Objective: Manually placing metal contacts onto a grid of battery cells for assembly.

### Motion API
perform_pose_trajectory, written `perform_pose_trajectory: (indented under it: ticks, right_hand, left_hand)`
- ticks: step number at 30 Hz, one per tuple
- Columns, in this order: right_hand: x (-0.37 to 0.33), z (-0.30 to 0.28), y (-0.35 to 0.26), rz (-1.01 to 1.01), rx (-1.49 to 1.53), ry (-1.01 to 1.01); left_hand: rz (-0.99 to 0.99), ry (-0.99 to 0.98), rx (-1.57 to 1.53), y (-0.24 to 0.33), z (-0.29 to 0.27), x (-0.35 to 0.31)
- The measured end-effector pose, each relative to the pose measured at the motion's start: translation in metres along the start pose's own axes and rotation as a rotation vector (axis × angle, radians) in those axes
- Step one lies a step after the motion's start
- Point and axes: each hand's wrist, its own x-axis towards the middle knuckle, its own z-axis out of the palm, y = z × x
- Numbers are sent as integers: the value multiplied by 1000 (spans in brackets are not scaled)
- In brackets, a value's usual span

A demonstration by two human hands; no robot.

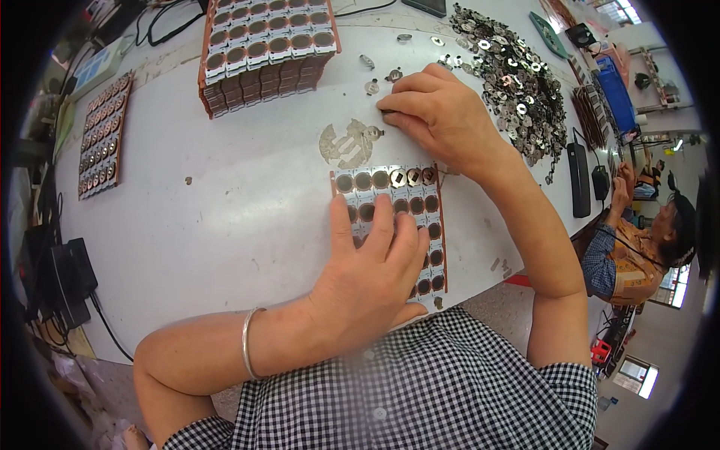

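A panel of small boards with round dark discs (431, 203) lies on the white table in front of me. My left hand (367, 259) rests on it with fingers spread, covering many of the discs. In the panel's far row, a few shiny round metal clips (413, 177) sit over the discs toward the right end. Beyond the panel, my right hand (442, 112) is closed in a pinch. A small dark metal clip (387, 112) shows edge-on between its thumb and forefinger. Several loose clips lie nearby, one of them a single clip (372, 87) just past the fingertips.
A large heap of metal clips (517, 90) spreads across the far right of the table. A tall stack of panels (266, 52) stands at the back. Another panel (106, 136), filled with clips, lies at the left. A co-worker (637, 240) sits at the right.
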Motion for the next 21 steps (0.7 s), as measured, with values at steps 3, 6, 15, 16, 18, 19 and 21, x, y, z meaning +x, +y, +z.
perform_pose_trajectory:
  ticks: [3,6,15,16,18,19,21]
  right_hand:
    - [4,0,-6,-58,-20,45]
    - [-6,-2,-19,48,159,74]
    - [-40,-7,-14,229,197,88]
    - [-40,-6,-14,195,190,74]
    - [-39,-8,-16,163,181,62]
    - [-36,-11,-17,136,182,18]
    - [-33,-10,-17,110,183,-25]
  left_hand:
    - [5,-5,-2,-2,0,-1]
    - [-13,9,-18,-2,2,-1]
    - [5,-17,-13,-1,0,0]
    - [-5,-18,-11,-1,0,0]
    - [-11,-21,-9,0,1,0]
    - [-12,-27,-13,1,0,0]
    - [-13,-34,-17,0,0,-1]
